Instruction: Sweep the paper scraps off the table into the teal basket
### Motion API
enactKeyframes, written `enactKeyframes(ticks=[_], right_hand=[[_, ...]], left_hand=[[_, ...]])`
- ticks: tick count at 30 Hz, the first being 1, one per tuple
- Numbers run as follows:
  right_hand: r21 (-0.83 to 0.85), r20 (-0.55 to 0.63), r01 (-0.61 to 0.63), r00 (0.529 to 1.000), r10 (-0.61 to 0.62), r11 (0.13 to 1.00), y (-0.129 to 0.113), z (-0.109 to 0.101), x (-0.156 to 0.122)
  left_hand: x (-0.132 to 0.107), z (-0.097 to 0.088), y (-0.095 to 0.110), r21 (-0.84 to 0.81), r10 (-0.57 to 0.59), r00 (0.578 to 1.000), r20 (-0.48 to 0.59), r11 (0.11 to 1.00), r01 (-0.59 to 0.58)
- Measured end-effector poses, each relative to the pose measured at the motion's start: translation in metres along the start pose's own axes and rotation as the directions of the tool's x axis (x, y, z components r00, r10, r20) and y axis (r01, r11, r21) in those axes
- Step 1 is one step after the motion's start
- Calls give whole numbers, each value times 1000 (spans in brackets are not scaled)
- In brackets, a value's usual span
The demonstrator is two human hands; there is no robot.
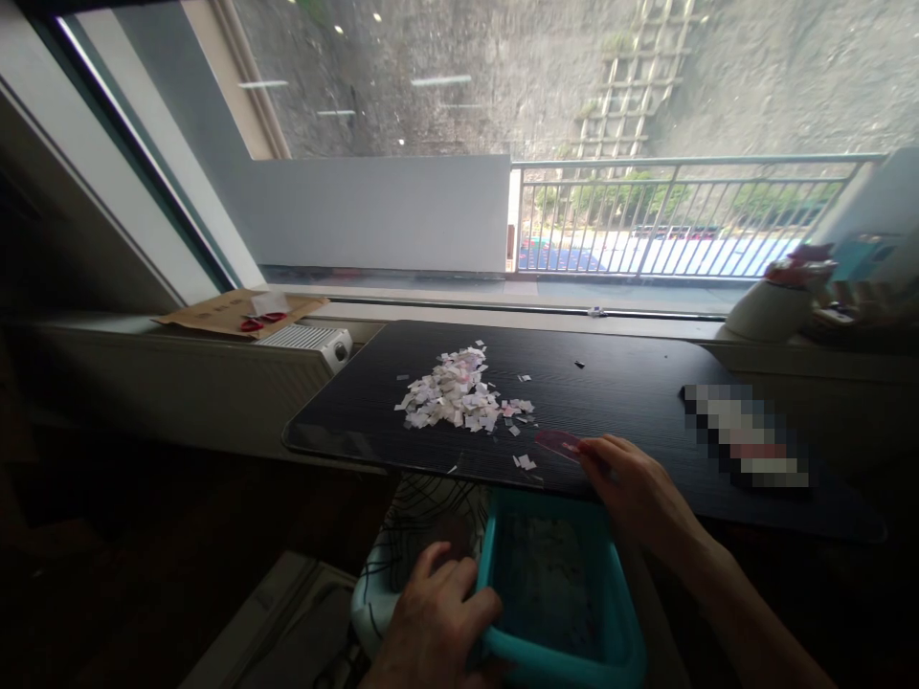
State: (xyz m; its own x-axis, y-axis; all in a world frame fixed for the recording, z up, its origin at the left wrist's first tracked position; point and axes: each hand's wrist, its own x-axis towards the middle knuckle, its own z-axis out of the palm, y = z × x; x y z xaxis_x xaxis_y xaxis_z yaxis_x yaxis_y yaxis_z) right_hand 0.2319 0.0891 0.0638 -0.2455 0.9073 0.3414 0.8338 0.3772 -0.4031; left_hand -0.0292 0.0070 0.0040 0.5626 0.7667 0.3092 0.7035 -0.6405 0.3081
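My right hand (626,478) pinches one end of a thin, pink, see-through plastic piece (554,443) with a rounded outline, held low over the dark tabletop (610,383). Left of it lies a heap of small white paper scraps (449,390), with a few loose scraps (526,462) closer to the table's front edge. Below that edge is a teal plastic bin (630,622), its dim inside showing some pale bits. My left hand (449,598) is closed on the bin's left rim, thumb over the top; some of its fingers are hidden.
A radiator (308,343) stands left of the table, near a brown paper bag (208,314) with red-handled scissors (262,321) on it. A blurred-out object (747,435) lies on the table's right side. A white pot (765,306) sits by the window at the right.
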Motion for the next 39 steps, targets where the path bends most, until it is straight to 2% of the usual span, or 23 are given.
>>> enactKeyframes(ticks=[4,7,9,13,15,19,21,25,29,36,39], right_hand=[[30,23,89,996,-89,996,-5,4,-2],[95,84,146,985,-154,985,-16,5,-9],[128,118,151,979,-166,980,-20,3,-12],[103,71,111,990,-119,988,-12,2,-14],[76,41,95,994,-99,993,-8,2,-15],[115,106,122,985,-134,986,-12,1,-19],[125,88,124,987,-136,984,-14,0,-16],[75,-30,79,997,-77,994,-9,4,7],[-4,-40,41,998,-41,999,-3,13,29],[2,52,98,994,-98,995,-15,12,15],[-6,-10,66,998,-66,998,-11,12,17]], left_hand=[[3,-5,0,-19,-8,999,-47,1000,8],[6,-21,5,-48,-73,997,-9,996,73],[7,-30,8,-58,-118,991,56,991,121],[5,-38,7,-59,-159,981,111,984,167],[3,-38,6,-52,-161,979,126,984,169],[1,-36,5,-50,-170,978,119,983,176],[2,-35,6,-50,-175,978,112,982,182],[5,-32,7,-49,-171,980,102,983,177],[6,-31,5,-39,-162,982,93,985,166],[7,-22,14,30,-114,991,63,993,113],[11,-10,19,44,-22,998,64,999,19]])
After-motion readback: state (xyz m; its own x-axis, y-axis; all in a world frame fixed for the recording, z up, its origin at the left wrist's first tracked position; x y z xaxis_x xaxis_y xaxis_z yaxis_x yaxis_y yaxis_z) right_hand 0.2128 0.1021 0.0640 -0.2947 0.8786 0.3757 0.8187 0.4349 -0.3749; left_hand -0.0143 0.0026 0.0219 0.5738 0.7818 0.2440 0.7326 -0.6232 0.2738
